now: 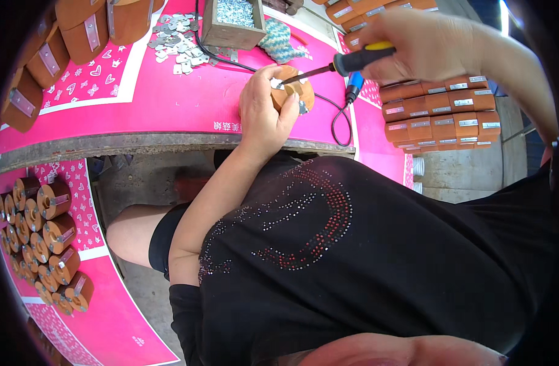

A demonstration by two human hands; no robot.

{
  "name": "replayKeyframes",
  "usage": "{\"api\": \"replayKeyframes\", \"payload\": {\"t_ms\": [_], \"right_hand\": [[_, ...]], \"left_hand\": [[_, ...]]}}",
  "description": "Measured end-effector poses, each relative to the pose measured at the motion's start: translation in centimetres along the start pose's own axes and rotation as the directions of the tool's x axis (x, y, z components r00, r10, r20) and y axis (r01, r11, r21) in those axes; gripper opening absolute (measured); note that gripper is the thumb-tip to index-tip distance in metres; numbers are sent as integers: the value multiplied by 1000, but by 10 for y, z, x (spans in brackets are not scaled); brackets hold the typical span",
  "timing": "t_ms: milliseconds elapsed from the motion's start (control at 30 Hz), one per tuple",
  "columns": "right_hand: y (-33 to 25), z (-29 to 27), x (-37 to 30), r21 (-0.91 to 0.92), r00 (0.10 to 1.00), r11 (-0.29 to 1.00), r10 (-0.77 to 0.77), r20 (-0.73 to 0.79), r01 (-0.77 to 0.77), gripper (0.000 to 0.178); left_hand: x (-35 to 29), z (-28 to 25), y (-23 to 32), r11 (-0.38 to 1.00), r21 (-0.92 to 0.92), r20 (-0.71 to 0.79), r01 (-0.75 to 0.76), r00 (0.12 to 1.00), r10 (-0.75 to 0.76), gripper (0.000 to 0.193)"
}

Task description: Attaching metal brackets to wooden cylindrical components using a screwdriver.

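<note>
Near the front edge of the pink-covered table, my left hand [264, 113] is closed round a rounded brown wooden piece [305, 94]. Small metal plates lie on the upturned face of that piece. A screwdriver [360, 60] with a dark handle and yellow end is gripped in my right hand [420, 47], which is slightly blurred. Its shaft slants down to the left, and the tip meets the face of the piece beside my left fingers. Whether a screw sits under the tip is too small to tell.
Beyond my left hand stand a wooden box of small screws [235, 13], a pile of flat metal plates [180, 46] and a knitted cloth [282, 41]. A blue-ended tool [354, 85] with a black cord lies at right. Stacked wooden pieces [441, 116] and more pieces [38, 238] flank me.
</note>
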State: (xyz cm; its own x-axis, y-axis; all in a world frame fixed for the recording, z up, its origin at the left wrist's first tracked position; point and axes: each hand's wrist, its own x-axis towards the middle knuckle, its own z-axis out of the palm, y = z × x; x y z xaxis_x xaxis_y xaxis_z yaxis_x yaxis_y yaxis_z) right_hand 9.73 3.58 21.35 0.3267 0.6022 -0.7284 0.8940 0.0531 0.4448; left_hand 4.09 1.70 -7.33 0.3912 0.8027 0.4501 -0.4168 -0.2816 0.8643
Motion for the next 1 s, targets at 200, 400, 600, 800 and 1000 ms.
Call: {"api": "replayKeyframes", "payload": {"t_ms": [200,400,600,800,1000], "right_hand": [[-18,-32,11,-17,970,993,119,213,-119,43],[-13,-3,2,-318,991,947,88,97,-53,35],[-23,-9,-1,-395,997,918,57,55,-31,29],[-28,-3,-7,-560,998,828,-20,-61,-18,19],[-15,21,-11,-674,939,739,-221,-263,-14,14]], "left_hand": [[2,4,-4,999,-48,25,-5,1000,6,43],[4,-4,-2,968,-212,88,135,989,-118,42],[5,-4,-6,994,-106,65,21,998,-14,37],[4,-7,-3,946,-270,126,180,980,-151,36],[4,-5,0,970,-194,126,145,985,-122,34]]}}
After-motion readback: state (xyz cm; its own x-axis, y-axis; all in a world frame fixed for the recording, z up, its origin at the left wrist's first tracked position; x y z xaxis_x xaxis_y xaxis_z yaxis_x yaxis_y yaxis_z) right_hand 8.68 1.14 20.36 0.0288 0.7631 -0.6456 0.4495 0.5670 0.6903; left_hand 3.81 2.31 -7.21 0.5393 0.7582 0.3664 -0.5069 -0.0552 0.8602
